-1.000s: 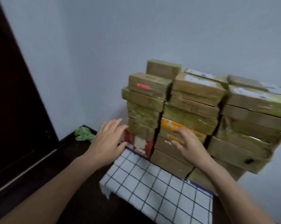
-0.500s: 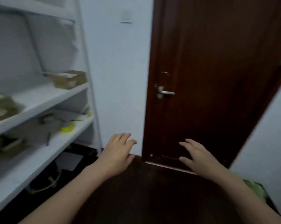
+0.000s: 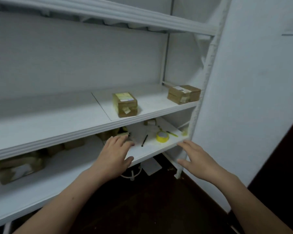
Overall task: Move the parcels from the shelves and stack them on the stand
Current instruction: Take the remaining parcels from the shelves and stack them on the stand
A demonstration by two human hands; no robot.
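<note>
White shelves (image 3: 78, 130) fill the view. On the middle shelf a brown parcel with yellow tape (image 3: 125, 104) sits near the centre, and a second brown parcel (image 3: 183, 94) lies at the right end. More brown parcels (image 3: 19, 168) lie blurred on the lower shelf at the left. My left hand (image 3: 114, 153) is held out flat and empty in front of the lower shelf's edge. My right hand (image 3: 197, 159) is spread and empty beside the right post. The stand with the stacked parcels is out of view.
A yellow tape roll (image 3: 162, 136), a black pen (image 3: 144, 140) and small items lie on the lower shelf at the right. The white shelf post (image 3: 204, 85) stands against the wall. A dark floor (image 3: 142, 200) lies below, with a dark door edge (image 3: 280, 166) at the right.
The view has swung left from the stacked parcels, past the dark door, to the shelves. Both hands stayed empty and stretched out in front.
</note>
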